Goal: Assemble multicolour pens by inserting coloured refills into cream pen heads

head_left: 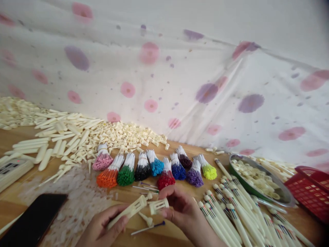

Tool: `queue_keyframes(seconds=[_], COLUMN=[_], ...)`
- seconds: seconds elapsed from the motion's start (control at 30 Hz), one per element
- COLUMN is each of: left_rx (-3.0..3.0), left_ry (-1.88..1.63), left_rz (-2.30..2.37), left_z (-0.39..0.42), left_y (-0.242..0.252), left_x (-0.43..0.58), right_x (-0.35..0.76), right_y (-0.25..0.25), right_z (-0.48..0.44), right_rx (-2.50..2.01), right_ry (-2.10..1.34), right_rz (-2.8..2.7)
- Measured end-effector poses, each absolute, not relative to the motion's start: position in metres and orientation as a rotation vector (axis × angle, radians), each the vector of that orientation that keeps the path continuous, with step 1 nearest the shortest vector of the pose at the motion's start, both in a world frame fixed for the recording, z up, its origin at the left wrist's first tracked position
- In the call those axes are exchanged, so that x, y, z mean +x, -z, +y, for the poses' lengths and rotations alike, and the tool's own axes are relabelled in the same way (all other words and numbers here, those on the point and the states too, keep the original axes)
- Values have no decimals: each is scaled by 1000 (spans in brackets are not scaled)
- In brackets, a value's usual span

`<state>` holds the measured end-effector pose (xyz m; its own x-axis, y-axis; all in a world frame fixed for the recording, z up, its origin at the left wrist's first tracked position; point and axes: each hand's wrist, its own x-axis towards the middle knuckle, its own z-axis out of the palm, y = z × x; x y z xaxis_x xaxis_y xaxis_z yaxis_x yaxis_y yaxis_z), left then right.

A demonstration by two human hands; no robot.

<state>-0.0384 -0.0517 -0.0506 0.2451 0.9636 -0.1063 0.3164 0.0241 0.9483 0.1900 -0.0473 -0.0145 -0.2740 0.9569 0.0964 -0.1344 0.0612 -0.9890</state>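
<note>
My left hand (pixel 106 224) is closed around a cream plastic pen barrel (pixel 132 210), tilted up to the right, with slots near its upper end. Close to that end, my right hand (pixel 183 212) pinches a short cream slotted pen sleeve (pixel 158 206) between thumb and fingers. I cannot tell whether the two parts touch. Below them on the table lie a cream cone-shaped piece (pixel 146 219) and a refill with a purple end (pixel 149 228). Just beyond my hands are a few loose refills (pixel 146 188) and the bundle of red-ended refills (pixel 166 175).
Tied refill bundles (pixel 125 169) in several colours stand across the table. Cream pen parts (pixel 123 135) are heaped behind. Multicolour pens (pixel 239 212) lie at right, near a metal bowl (pixel 288 199) and red basket (pixel 312 192). A phone (pixel 33 219) lies at left beside small clear pieces (pixel 74 202).
</note>
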Motion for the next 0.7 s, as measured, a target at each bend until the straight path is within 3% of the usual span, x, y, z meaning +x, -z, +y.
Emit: queue_keyframes(seconds=[0.13,0.4,0.7], left_rx=[1666,1971,1957], left_ry=[-810,-822,-778], left_rz=[1315,1256,1249], left_z=[-57,-61,-64], left_y=[56,49,44], left_x=[-35,-35,-30], right_x=[194,197,195], right_y=[33,25,26], right_z=[-63,-66,-67], right_rx=[-946,-961,-993], right_ry=[-1343,-843,-753], right_rz=[-1261,-1624,-1757])
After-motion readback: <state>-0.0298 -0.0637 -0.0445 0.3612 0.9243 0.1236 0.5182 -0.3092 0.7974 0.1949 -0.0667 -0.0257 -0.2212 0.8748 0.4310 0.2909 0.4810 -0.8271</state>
